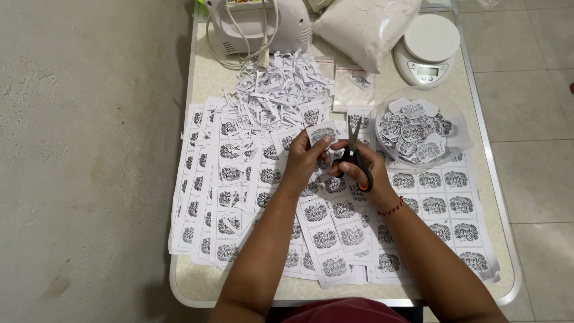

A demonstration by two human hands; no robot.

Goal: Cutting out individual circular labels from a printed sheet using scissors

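My left hand [304,158] pinches a small printed paper label [321,133] by its lower edge, above the middle of the table. My right hand [362,167] grips black scissors [354,151] with their blades pointing up beside the label's right side. Under both hands lie printed label sheets [326,230] in strips and whole pages, spread over the table. A red bracelet circles my right wrist.
A heap of white paper offcuts [275,90] lies behind the sheets. A clear bowl of cut labels [414,131] stands at the right. At the back are a white appliance with a cord [257,27], a bag of white powder [365,24] and a kitchen scale [427,51].
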